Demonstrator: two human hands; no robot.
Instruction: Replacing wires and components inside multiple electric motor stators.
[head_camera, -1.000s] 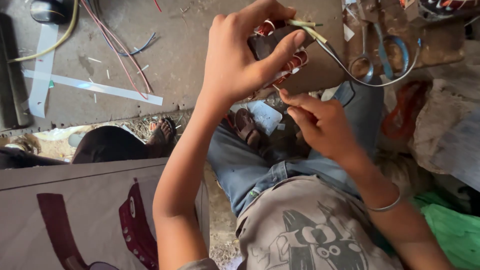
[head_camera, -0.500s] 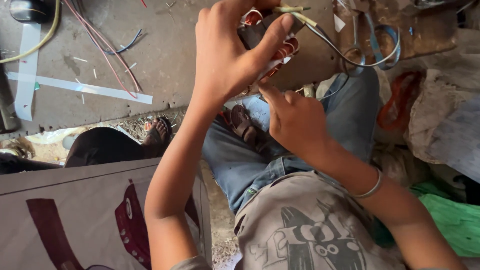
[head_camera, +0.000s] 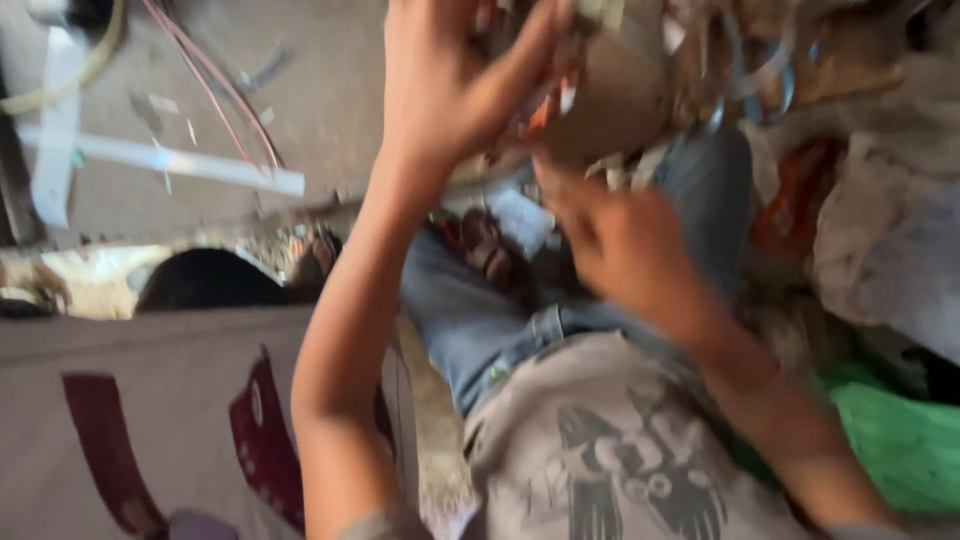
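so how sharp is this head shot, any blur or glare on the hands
Head view: motion blur smears the whole frame, worst at the top, where the left hand grips a small dark part with wires that cannot be made out; the right hand below it is soft-edged too. Lighting is flat daylight with no glare; the grey shirt print stays readable as a shape only.
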